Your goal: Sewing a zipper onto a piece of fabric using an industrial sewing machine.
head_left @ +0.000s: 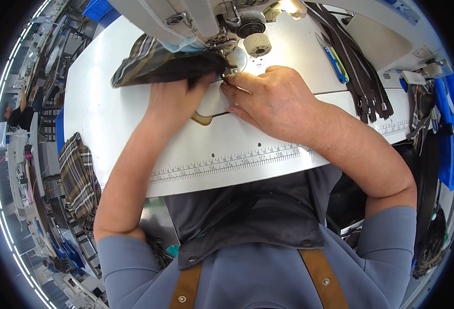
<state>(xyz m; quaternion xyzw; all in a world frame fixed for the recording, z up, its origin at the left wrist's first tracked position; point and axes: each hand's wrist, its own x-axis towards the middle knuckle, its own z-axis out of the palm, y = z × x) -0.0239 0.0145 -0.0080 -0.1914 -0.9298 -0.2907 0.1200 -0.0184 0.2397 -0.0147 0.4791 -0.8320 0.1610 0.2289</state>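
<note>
My left hand (pixel 175 100) is at the one plaid cloth (pixel 147 62) by the needle of one machine (pixel 185 20), well in from the counter's (pixel 118 116) near edge, its fingers partly hidden, so I cannot tell their grip. My right hand's (pixel 276 98) fingers are bunched narrow beside the needle; whether they pinch anything I cannot tell. Toward the right edge lie one cutter (pixel 335 64) and at least two zips (pixel 353 62).
</note>
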